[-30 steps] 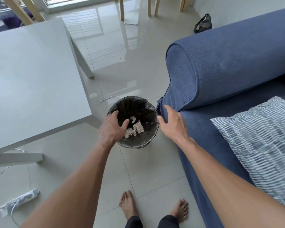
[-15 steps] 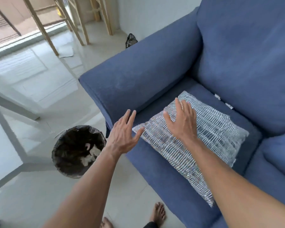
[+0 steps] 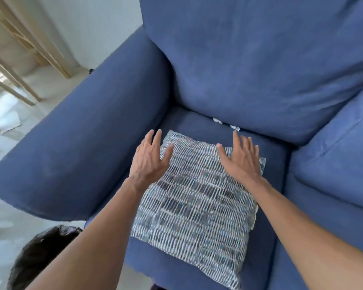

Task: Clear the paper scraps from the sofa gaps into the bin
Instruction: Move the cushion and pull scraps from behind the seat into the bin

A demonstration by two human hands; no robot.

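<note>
Two white paper scraps (image 3: 217, 120) (image 3: 235, 127) stick out of the gap between the blue sofa's seat (image 3: 193, 122) and its back cushion. A striped blue-and-white pillow (image 3: 197, 206) lies on the seat in front of them. My left hand (image 3: 150, 159) hovers open over the pillow's far left corner. Over the far right corner is my right hand (image 3: 240, 156), fingers spread, its fingertips just short of the right scrap. The bin (image 3: 36, 254), lined with a black bag, stands on the floor at the lower left, partly hidden by my left forearm.
The sofa's wide armrest (image 3: 78, 147) lies between the seat and the bin. A second seat cushion (image 3: 333, 164) adjoins on the right. Wooden chair legs (image 3: 19, 65) stand on the tiled floor at the far left.
Both hands left the bin, swung right over the sofa and reached forward to the pillow's far edge. The view turned from the bin towards the sofa's back gap.
</note>
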